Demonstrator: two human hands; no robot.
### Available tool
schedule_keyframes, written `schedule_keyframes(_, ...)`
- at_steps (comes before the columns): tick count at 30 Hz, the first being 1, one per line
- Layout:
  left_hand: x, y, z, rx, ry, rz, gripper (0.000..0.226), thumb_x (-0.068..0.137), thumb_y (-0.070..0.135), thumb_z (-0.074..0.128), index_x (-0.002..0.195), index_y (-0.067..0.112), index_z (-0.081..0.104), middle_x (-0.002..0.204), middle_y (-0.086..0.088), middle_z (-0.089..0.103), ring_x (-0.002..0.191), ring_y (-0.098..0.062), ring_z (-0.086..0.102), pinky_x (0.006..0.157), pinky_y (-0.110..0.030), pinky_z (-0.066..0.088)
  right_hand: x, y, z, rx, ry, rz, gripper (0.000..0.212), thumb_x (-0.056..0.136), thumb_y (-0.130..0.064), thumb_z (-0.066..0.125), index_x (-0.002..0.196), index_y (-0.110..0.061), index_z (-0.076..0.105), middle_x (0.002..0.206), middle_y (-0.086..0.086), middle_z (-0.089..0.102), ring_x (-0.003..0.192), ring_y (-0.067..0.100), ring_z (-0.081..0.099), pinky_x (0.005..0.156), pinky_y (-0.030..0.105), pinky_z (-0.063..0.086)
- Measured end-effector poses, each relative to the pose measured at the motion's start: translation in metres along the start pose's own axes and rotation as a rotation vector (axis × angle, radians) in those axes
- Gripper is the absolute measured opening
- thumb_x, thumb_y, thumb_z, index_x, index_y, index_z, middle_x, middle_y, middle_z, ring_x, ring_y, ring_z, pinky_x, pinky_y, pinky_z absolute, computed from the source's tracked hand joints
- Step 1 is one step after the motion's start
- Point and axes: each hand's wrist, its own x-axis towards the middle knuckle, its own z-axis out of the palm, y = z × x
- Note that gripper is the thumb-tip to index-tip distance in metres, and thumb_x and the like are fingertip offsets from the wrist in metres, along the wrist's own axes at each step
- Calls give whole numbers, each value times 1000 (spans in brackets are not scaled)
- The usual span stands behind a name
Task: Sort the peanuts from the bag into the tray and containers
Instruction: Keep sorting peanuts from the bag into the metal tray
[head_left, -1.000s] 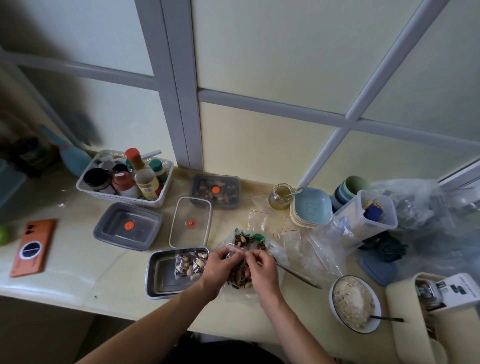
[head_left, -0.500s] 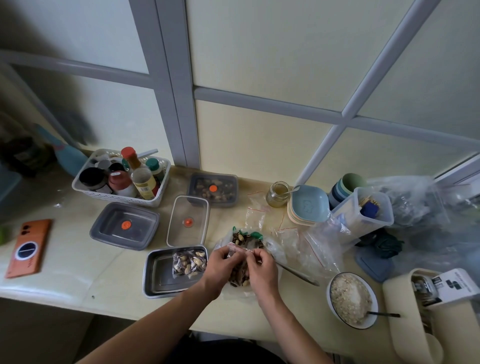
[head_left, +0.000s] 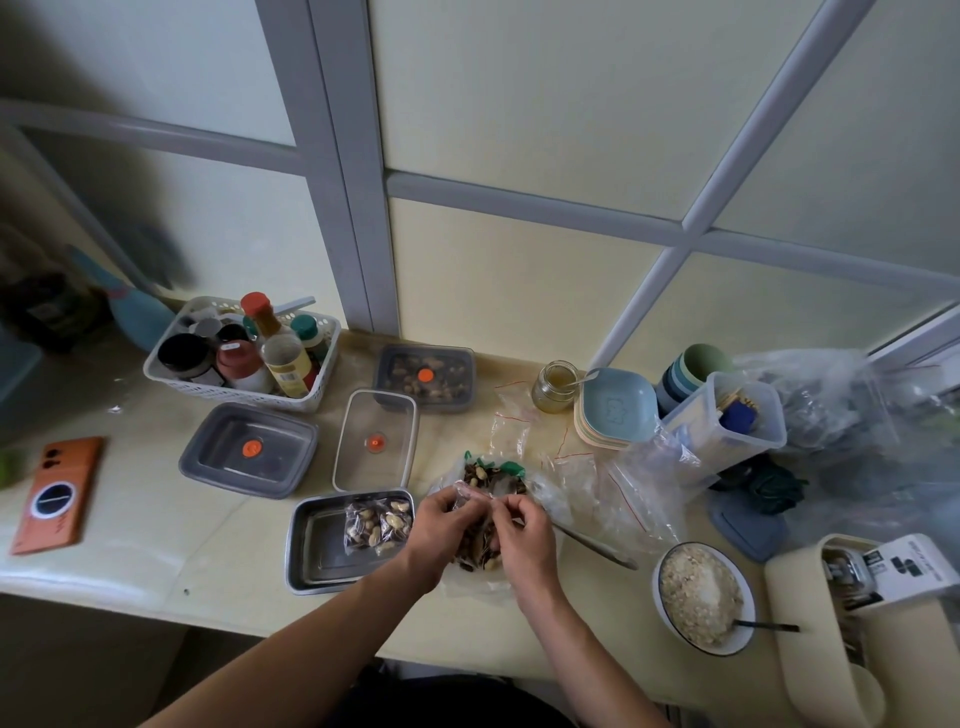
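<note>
Peanut bag (head_left: 488, 480) pinched by both hands' fingers (head_left: 470, 506), metal tray (head_left: 332, 545) just left, oat bowl (head_left: 704, 597) right

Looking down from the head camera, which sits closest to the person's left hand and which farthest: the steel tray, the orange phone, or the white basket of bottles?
From the left hand:
1. Rectangular steel tray, holding small packets of peanuts, right beside the hand on its left.
2. White plastic basket of bottles, further back and left, by the window.
3. Orange phone, far left on the counter.

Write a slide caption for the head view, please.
Both hands grip a small peanut bag beside the metal tray.
</note>
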Motion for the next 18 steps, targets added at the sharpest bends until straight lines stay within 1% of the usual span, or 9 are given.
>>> schedule_keyframes(3, 2, 0, -3, -21, -11, -10, 13, 95, 9, 68, 97, -4, 71, 73, -19, 68, 57, -23, 64, 49, -27, 51, 0, 1, -1, -3, -24, -14, 17, 98, -27, 67, 86, -16, 68, 61, 1, 63, 54, 14, 56, 54, 31, 46)
schedule_keyframes(5, 3, -2, -5, -5, -15, -14, 15, 95, 9, 69, 99, -5, 70, 72, -16, 69, 57, -20, 64, 49, -26, 50, 1, 1, -1, -20, -36, -13, 17, 99, -25, 65, 86, -15, 68, 60, 0, 61, 53, 12, 55, 51, 27, 44)
schedule_keyframes(7, 2, -2, -7, 12, -33, -12, 17, 95, 11, 68, 101, -4, 70, 74, -15, 69, 61, -21, 65, 52, -27, 51, 3, 1, 1, -54, -23, -12, 18, 99, -26, 64, 85, -17, 67, 63, -2, 62, 54, 11, 55, 52, 25, 43)
schedule_keyframes(9, 2, -4, -6, -6, -40, -14, 18, 96, 12, 65, 100, -5, 69, 74, -15, 69, 63, -23, 65, 55, -29, 51, 5, 4, 5, -82, -1, -1, 17, 99, -28, 62, 84, -19, 66, 66, -1, 64, 56, 11, 56, 55, 27, 43)
schedule_keyframes(10, 2, -5, -6, -20, -18, -14, 18, 96, 12, 65, 99, -5, 69, 75, -14, 69, 66, -23, 65, 56, -29, 52, 6, 5, 6, -84, 9, 4, 17, 98, -28, 61, 84, -20, 66, 67, -1, 64, 57, 11, 56, 56, 29, 43)
schedule_keyframes(12, 5, -8, -6, -35, 28, -7, 17, 96, 13, 66, 97, -4, 67, 82, -15, 70, 74, -23, 66, 64, -31, 55, 7, 7, 8, -85, 36, 14, 16, 97, -27, 61, 83, -21, 65, 67, 0, 65, 58, 15, 58, 57, 32, 45)
schedule_keyframes(14, 6, -10, -6, -41, 29, 5, 13, 95, 13, 67, 93, 0, 69, 88, -19, 71, 79, -25, 67, 71, -35, 57, 7, 8, 7, -75, 63, 18, 14, 95, -27, 63, 82, -22, 65, 67, -1, 65, 60, 17, 59, 59, 34, 47)
schedule_keyframes(16, 7, -10, -6, -30, 18, 9, 11, 96, 14, 67, 90, 6, 70, 88, -18, 71, 79, -25, 67, 71, -35, 57, 7, 10, 5, -58, 73, 13, 13, 94, -29, 65, 82, -23, 65, 69, -2, 66, 62, 16, 60, 60, 32, 48)
schedule_keyframes(18, 6, -8, -7, -17, 13, 15, 12, 97, 14, 66, 90, 6, 70, 84, -15, 71, 77, -23, 67, 68, -32, 55, 6, 11, 4, -39, 42, 10, 15, 95, -31, 66, 83, -23, 67, 71, -3, 67, 65, 15, 62, 62, 30, 48)
